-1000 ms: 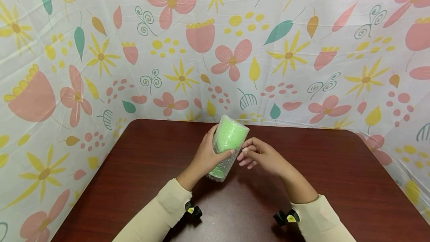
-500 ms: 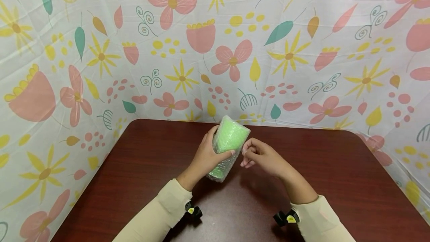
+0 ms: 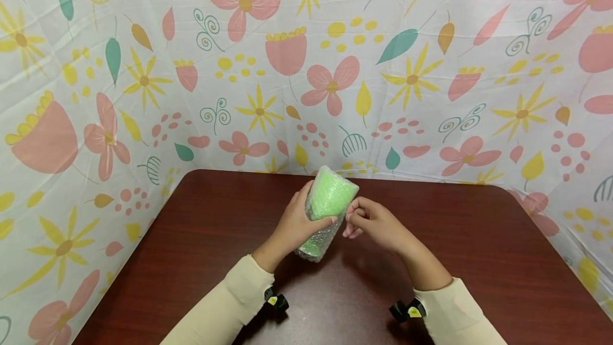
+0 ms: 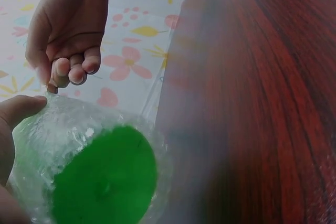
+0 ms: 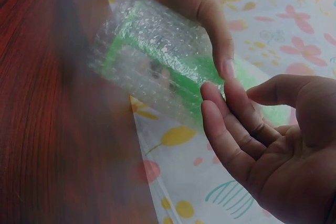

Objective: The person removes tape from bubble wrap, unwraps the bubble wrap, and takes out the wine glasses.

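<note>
A green cylinder (image 3: 332,191) in clear bubble wrap is held up at a tilt over the table, in the middle of the head view. My left hand (image 3: 293,226) grips it from the left, thumb across the near face. Its round green end (image 4: 107,182) shows through the wrap in the left wrist view. At the right side of the bundle, my right hand (image 3: 378,223) has its thumb and index finger together at the bubble wrap (image 5: 176,30), seeming to pinch its edge. The other fingers are curled loosely. The exact pinch point is small and partly hidden.
A dark red-brown wooden table (image 3: 215,212) lies beneath both hands. Behind it and on the left hangs a white cloth (image 3: 182,95) printed with flowers. A small black device (image 3: 276,300) sits at the left wrist, another black device (image 3: 407,310) at the right.
The wrapped cylinder and left hand have shifted very slightly right. The right hand's spread lower fingers have curled in, and its thumb and index finger have come closer to the wrap.
</note>
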Demonstrator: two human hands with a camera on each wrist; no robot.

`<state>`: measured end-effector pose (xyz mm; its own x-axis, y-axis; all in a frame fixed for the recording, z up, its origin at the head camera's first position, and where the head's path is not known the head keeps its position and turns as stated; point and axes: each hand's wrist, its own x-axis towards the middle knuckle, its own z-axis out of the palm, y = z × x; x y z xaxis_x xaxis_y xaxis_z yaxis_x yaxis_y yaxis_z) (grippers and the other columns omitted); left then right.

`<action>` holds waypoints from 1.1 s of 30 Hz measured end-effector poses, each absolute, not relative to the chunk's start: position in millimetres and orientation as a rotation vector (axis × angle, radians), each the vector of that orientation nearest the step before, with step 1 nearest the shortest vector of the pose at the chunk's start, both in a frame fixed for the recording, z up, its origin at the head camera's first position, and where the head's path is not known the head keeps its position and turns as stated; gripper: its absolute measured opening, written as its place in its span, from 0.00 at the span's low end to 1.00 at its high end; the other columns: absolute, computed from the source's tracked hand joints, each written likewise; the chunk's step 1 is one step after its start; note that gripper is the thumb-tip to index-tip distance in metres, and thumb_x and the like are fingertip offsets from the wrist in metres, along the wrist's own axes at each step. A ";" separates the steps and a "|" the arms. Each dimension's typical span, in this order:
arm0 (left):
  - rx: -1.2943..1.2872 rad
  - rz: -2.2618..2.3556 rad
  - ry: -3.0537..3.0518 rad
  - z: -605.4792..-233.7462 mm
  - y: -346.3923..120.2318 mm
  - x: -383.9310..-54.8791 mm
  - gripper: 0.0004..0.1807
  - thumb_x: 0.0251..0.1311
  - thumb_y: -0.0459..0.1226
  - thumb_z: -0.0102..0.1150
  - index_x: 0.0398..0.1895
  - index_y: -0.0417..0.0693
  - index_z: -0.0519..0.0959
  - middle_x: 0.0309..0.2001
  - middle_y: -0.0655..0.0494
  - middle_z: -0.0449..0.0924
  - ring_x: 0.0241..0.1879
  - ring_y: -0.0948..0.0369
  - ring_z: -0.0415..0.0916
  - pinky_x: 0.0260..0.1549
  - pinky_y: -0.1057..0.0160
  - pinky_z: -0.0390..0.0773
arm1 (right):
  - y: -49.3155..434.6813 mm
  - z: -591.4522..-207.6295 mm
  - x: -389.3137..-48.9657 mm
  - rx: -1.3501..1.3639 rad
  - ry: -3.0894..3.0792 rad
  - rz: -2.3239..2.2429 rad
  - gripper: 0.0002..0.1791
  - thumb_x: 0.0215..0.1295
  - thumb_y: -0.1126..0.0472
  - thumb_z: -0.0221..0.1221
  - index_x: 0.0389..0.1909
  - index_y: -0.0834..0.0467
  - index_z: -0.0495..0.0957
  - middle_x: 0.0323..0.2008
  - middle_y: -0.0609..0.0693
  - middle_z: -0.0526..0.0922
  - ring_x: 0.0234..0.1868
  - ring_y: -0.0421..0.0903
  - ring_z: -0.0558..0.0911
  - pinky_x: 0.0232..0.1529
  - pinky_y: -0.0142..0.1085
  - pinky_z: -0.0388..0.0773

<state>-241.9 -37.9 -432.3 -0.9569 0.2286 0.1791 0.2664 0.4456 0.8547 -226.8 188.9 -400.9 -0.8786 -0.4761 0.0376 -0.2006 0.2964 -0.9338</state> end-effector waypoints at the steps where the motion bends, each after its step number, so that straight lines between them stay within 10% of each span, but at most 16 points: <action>1: -0.458 -1.571 -2.640 -432.6 -37.9 -242.3 0.56 0.50 0.58 0.74 0.80 0.69 0.52 0.71 0.53 0.65 0.59 0.53 0.72 0.56 0.48 0.76 | 188.6 -400.6 -226.7 -0.614 2.320 -1.612 0.11 0.76 0.66 0.49 0.48 0.72 0.70 0.31 0.64 0.83 0.36 0.53 0.88 0.41 0.46 0.86; 11: -0.546 -1.610 -2.605 -432.3 -39.0 -240.3 0.56 0.52 0.57 0.73 0.78 0.81 0.45 0.72 0.57 0.66 0.59 0.55 0.74 0.53 0.48 0.78 | 188.2 -400.4 -225.6 -0.599 2.310 -1.627 0.12 0.76 0.66 0.48 0.51 0.72 0.70 0.35 0.64 0.84 0.38 0.56 0.88 0.42 0.47 0.86; 22: -0.523 -1.593 -2.536 -431.6 -39.4 -242.9 0.53 0.55 0.53 0.72 0.80 0.70 0.51 0.74 0.56 0.63 0.63 0.54 0.70 0.57 0.46 0.75 | 188.8 -399.8 -225.6 -0.642 2.196 -1.688 0.13 0.80 0.64 0.46 0.53 0.72 0.62 0.49 0.72 0.84 0.48 0.65 0.86 0.45 0.48 0.86; 33: -0.454 -1.586 -2.563 -433.4 -38.6 -242.6 0.51 0.54 0.54 0.73 0.78 0.66 0.55 0.68 0.54 0.67 0.58 0.54 0.72 0.54 0.48 0.77 | 187.8 -398.8 -223.7 -0.596 2.290 -1.665 0.12 0.78 0.65 0.48 0.51 0.71 0.67 0.30 0.61 0.82 0.33 0.55 0.88 0.40 0.52 0.85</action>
<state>-242.6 -38.6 -433.4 -0.9514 0.2011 0.2334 0.2986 0.4154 0.8592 -223.7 187.8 -398.8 -0.8859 -0.4621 0.0395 -0.1800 0.2641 -0.9475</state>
